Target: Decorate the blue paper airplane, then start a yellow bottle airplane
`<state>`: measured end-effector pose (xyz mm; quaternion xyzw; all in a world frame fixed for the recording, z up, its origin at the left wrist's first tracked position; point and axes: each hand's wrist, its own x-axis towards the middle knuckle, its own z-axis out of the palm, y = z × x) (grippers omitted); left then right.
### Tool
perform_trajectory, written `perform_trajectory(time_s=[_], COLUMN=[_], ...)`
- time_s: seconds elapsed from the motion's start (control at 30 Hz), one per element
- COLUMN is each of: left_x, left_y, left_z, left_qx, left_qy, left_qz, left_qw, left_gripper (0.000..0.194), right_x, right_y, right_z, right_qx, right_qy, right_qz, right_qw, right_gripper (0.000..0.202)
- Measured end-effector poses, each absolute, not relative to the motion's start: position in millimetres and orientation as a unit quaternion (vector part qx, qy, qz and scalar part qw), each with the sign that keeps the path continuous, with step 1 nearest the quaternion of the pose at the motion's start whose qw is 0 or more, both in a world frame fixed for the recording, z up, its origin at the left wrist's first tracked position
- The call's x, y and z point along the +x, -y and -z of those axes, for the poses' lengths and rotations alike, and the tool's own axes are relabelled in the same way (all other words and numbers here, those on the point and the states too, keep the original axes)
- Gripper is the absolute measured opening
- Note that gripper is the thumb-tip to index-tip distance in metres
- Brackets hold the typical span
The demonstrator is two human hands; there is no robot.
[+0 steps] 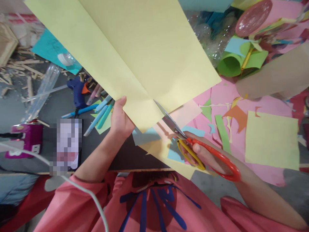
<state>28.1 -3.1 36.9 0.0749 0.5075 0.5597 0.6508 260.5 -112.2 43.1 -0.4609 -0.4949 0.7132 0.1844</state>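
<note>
A large sheet of pale yellow paper (169, 54) is held up in front of me, with a crease or cut line running down it at a slant. My left hand (122, 119) grips its lower left edge, thumb on top and the other fingers hidden behind. In my right hand (202, 151) is a pair of scissors (177, 130) with one red and one yellow handle. Their blades point up and left at the sheet's lower edge, with the tip at the slanted line. Whether the lower blade is behind the paper cannot be made out.
Left of the sheet lie several markers (103, 112), a blue glue gun (78, 91), a phone (69, 143), a purple box (25, 140) and wood scraps (29, 64). Pink paper (231, 93), a yellow square (272, 140) and a green paper roll (230, 64) are at right. A white cable (82, 187) crosses my left sleeve.
</note>
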Motion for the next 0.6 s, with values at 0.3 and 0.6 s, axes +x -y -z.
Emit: perform_trajectory(time_s=[0.3,0.6], left_x=[28.8,27.4], left_y=[3.7,4.8], left_z=[-36.4,-35.8], left_qx=[0.071,0.055], left_qy=[-0.513,-0.493], left_qz=[-0.554,-0.555], left_qw=[0.652,0.667], left_gripper=[0.033,0.030], right_x=[255.5,252.9], right_y=[112.5,111.4], right_z=[-45.6,-57.6], right_qx=[-0.488,-0.519], right_qy=[0.481,0.454], right_qz=[-0.706,-0.706], right_qw=[0.176,0.162], right_gripper=[0.063,0.067])
